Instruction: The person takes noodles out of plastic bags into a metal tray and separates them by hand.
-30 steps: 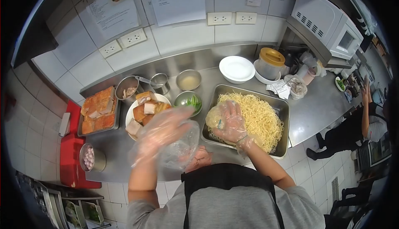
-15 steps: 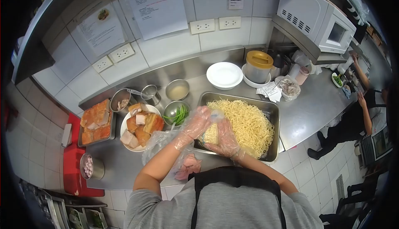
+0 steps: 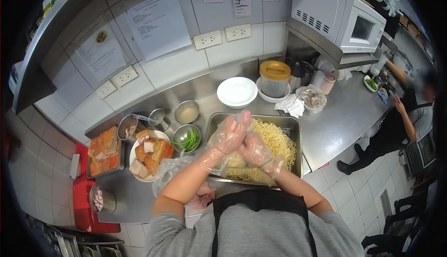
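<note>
Both my hands wear clear plastic gloves and meet above a steel tray [image 3: 298,133] of yellow noodles [image 3: 274,138]. A clear plastic bag [image 3: 234,160] with noodles in it hangs beneath them, over the tray's left part. My left hand [image 3: 230,133] is closed at the gathered top of the bag. Pressed against it from the right, my right hand [image 3: 257,150] is closed at the same neck of the bag. The fingers overlap, so the exact grip is partly hidden.
Left of the tray are a bowl of green chillies [image 3: 187,139], a plate of roasted pork pieces [image 3: 153,152] and a pan of pork slabs [image 3: 103,152]. White plates [image 3: 237,92] and a yellow-lidded container [image 3: 274,77] stand behind. A co-worker [image 3: 391,126] is at the right.
My right hand has moved up from the bag's side to meet my left at its top. The camera view has shifted, so the counter sits further left.
</note>
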Motion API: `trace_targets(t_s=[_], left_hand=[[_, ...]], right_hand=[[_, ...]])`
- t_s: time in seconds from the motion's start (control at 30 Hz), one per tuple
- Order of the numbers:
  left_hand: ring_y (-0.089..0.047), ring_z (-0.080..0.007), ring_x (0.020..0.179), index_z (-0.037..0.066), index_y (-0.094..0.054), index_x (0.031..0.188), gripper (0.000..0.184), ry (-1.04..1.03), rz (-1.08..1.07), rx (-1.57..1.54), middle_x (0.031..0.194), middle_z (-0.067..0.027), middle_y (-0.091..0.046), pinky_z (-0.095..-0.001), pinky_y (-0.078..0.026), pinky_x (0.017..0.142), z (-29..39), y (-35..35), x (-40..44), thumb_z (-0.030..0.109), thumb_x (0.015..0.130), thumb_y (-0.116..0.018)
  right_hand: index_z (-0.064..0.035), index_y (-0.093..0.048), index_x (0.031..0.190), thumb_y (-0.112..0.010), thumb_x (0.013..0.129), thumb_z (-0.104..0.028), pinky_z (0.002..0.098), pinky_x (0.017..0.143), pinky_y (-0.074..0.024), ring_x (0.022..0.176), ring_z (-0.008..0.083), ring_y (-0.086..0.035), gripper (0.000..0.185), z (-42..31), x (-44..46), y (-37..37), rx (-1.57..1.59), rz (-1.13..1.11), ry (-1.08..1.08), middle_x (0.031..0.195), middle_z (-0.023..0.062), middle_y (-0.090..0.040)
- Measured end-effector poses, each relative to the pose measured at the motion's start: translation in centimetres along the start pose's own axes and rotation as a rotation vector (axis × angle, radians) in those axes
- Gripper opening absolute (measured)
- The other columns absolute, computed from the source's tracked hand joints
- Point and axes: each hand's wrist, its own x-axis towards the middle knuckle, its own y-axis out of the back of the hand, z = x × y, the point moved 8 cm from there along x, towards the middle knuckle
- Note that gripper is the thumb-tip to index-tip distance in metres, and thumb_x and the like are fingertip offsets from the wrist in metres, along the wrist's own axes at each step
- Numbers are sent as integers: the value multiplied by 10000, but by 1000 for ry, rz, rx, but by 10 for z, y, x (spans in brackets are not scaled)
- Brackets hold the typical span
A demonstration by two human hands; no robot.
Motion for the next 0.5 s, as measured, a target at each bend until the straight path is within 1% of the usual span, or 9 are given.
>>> trace_targets(t_s=[0.03,0.13,0.17,0.23,0.27,0.33,0.37,0.47,0.5], left_hand=[[-476,-223,598,19,-560,793,498,24,53,-54,665,-115,-537,-384,-405,608,2,0,1,435,1022,-411],[-446,-193,574,15,-552,797,522,137,127,-397,623,-88,-494,-364,-408,606,-29,-18,7,454,1026,-387],[-458,-188,588,12,-555,804,533,145,68,-329,630,-83,-503,-361,-412,611,-27,-23,8,464,1024,-380],[-482,-178,616,6,-562,820,555,164,-55,-188,643,-72,-521,-356,-420,622,-23,-29,7,485,1022,-366],[-477,-181,621,5,-560,826,559,81,-32,-138,649,-71,-520,-361,-416,623,-20,-35,7,492,1019,-364],[-466,-187,630,3,-556,837,568,-85,19,-41,660,-68,-518,-370,-410,626,-15,-55,1,506,1015,-361],[-465,-228,646,0,-555,866,591,66,-69,-47,698,-101,-530,-388,-409,644,-25,-63,-2,531,1010,-340],[-468,-252,653,0,-556,871,601,43,-101,-19,722,-120,-541,-395,-408,654,-24,-52,3,538,1010,-326],[-469,-249,652,3,-557,862,605,65,-92,-9,714,-118,-540,-395,-409,653,-31,-50,4,541,1010,-324]], right_hand=[[-39,-611,1149,-596,817,-206,478,877,-485,986,436,-584,372,-4,2,15,-121,159,138,1093,199,-652],[-48,-652,1068,-620,777,-182,463,846,-501,969,406,-605,322,-14,4,44,-216,214,378,1067,190,-661],[-63,-670,1023,-636,738,-133,445,816,-514,897,382,-630,295,-10,1,51,-294,357,431,1005,163,-675],[-60,-674,1000,-641,731,-104,440,799,-519,867,376,-638,275,16,3,55,-469,390,376,978,154,-676],[-58,-676,988,-643,727,-90,438,791,-522,851,373,-642,265,29,4,60,-560,405,349,965,149,-677],[-52,-679,968,-642,718,-59,427,766,-525,834,368,-647,253,61,6,78,-421,440,213,938,151,-677],[-48,-681,958,-642,713,-44,422,754,-527,826,365,-649,248,77,6,83,-347,457,144,925,151,-677],[-39,-689,950,-651,715,-24,399,723,-527,801,339,-660,239,109,11,89,-296,595,88,883,150,-676],[-39,-692,948,-662,727,-33,390,720,-527,795,323,-663,222,118,13,90,-226,615,62,876,147,-679]])
